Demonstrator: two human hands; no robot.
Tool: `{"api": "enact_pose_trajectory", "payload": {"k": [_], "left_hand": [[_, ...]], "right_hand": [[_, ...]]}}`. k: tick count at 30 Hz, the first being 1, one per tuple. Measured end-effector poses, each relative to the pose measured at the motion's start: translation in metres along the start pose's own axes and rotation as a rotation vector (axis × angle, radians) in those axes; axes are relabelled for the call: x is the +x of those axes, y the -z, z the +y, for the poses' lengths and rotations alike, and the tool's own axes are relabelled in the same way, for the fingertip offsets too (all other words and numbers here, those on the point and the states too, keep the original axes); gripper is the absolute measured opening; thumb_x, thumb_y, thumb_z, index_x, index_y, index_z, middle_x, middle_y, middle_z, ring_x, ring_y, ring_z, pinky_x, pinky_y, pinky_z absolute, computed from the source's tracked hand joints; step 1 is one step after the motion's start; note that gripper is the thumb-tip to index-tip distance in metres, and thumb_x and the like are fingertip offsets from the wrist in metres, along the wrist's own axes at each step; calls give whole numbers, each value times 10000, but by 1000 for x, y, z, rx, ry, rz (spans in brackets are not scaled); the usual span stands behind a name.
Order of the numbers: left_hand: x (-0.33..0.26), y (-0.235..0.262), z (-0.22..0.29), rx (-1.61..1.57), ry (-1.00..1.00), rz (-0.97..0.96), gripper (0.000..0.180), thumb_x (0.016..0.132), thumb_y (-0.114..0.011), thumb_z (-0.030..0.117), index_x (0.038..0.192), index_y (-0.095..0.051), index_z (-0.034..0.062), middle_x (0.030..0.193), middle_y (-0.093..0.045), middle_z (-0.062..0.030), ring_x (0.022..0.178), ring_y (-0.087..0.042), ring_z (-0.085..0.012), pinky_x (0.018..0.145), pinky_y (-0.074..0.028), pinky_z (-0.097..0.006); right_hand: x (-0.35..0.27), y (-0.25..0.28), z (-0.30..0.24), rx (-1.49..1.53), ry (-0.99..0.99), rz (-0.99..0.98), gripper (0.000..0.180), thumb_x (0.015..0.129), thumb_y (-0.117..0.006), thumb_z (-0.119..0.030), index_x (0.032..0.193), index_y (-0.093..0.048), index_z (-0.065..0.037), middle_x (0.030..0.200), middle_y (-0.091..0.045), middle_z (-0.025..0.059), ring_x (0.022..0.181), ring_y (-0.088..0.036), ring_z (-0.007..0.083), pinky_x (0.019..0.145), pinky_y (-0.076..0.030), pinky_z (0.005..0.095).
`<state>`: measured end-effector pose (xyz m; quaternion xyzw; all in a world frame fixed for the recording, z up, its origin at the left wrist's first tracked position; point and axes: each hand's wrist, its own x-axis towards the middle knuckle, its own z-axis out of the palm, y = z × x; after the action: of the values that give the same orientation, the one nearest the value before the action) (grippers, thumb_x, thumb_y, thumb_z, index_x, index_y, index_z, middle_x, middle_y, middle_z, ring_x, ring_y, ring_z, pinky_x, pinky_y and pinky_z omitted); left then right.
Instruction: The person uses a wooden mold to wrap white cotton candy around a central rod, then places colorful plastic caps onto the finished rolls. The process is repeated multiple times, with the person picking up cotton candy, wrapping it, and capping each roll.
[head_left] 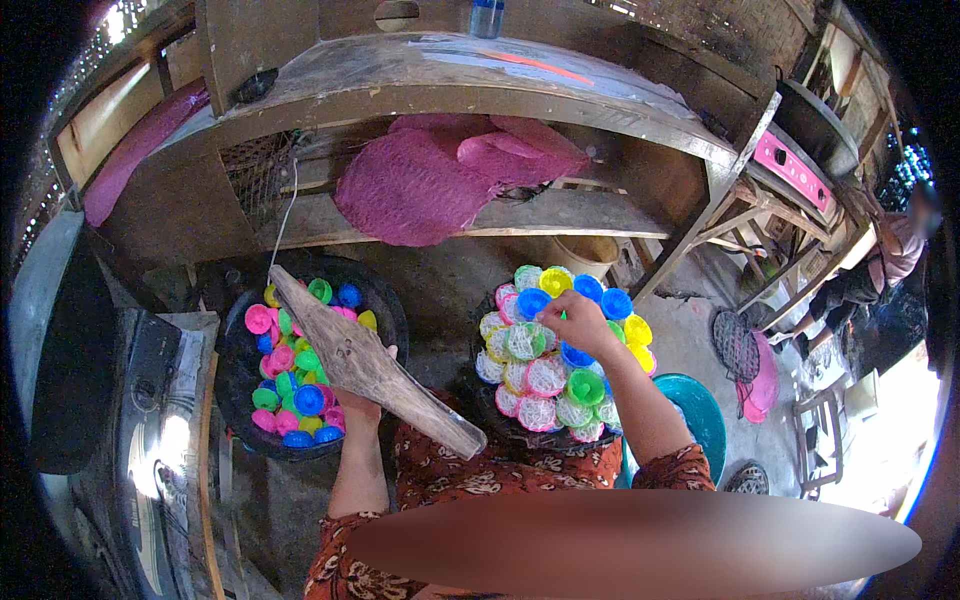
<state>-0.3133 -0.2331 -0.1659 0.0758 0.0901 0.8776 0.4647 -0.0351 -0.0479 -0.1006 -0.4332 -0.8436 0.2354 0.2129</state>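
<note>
A worn wooden board (pixel 350 345) slants across my left side, tied at its upper end to a thin cord (pixel 288 215). My left hand (pixel 358 398) is closed round it from beneath, mostly hidden by the wood. My right hand (pixel 580 322) hovers over a mound of small plastic cups, many covered with white strands. Its fingers are pinched together beside a blue cup (pixel 533 303); whether they hold anything is too small to see. Nearby in the mound are a yellow cup (pixel 555 282) and a green cup (pixel 585 387). Left of the board, a black basin (pixel 390 300) contains loose colourful cups.
Ahead stands a wooden table (pixel 330 70) with pink mesh (pixel 415 190) on its lower shelf. A teal basin (pixel 708 420) sits near my right forearm. Farther right are a pink stove (pixel 790 170) and another person (pixel 885 265). Dark furniture (pixel 150 420) borders the left.
</note>
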Motion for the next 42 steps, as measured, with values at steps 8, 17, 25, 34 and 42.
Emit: {"api": "enact_pose_trajectory", "payload": {"k": [8, 17, 25, 34, 42], "left_hand": [[-4, -3, -7, 419, -132, -94, 386, 889, -556, 220, 1227, -451, 65, 1137, -529, -100, 1025, -536, -251, 922, -464, -512], [-3, 12, -9, 473, -102, -126, 451, 929, -470, 312, 1302, -387, 72, 1266, -456, -119, 1153, -464, -268, 972, -424, -500], [12, 33, -24, 1084, -352, -249, 441, 916, -487, 224, 1310, -380, 57, 1300, -438, -126, 1169, -449, -280, 986, -404, -483], [45, 26, -102, 1700, -1059, -561, 290, 830, -617, 61, 1107, -561, -4, 1078, -585, -154, 975, -573, -261, 845, -495, -371], [33, -17, -181, 1899, -918, -979, 421, 768, -671, 89, 1160, -539, 12, 1112, -572, -137, 996, -556, -237, 857, -475, -367]], "right_hand": [[-12, -5, -2, -469, 238, -16, 123, 672, -666, -163, 794, -655, -157, 919, -551, 74, 968, -545, 277, 760, -502, 412], [-13, 18, -10, -165, 296, 188, 115, 686, -678, -146, 787, -640, -105, 835, -559, 76, 797, -555, 258, 692, -476, 372], [-51, 108, 10, 596, -16, 169, 169, 747, -691, -118, 872, -643, -16, 816, -575, -2, 739, -510, 81, 663, -422, 253], [-198, 211, 205, 34, -367, 597, 184, 754, -664, -188, 867, -689, -45, 838, -587, 87, 792, -577, 216, 716, -446, 330], [-306, 162, 313, -269, -841, 408, 173, 645, -731, -238, 775, -703, -128, 829, -601, 115, 837, -593, 288, 739, -472, 401]]}}
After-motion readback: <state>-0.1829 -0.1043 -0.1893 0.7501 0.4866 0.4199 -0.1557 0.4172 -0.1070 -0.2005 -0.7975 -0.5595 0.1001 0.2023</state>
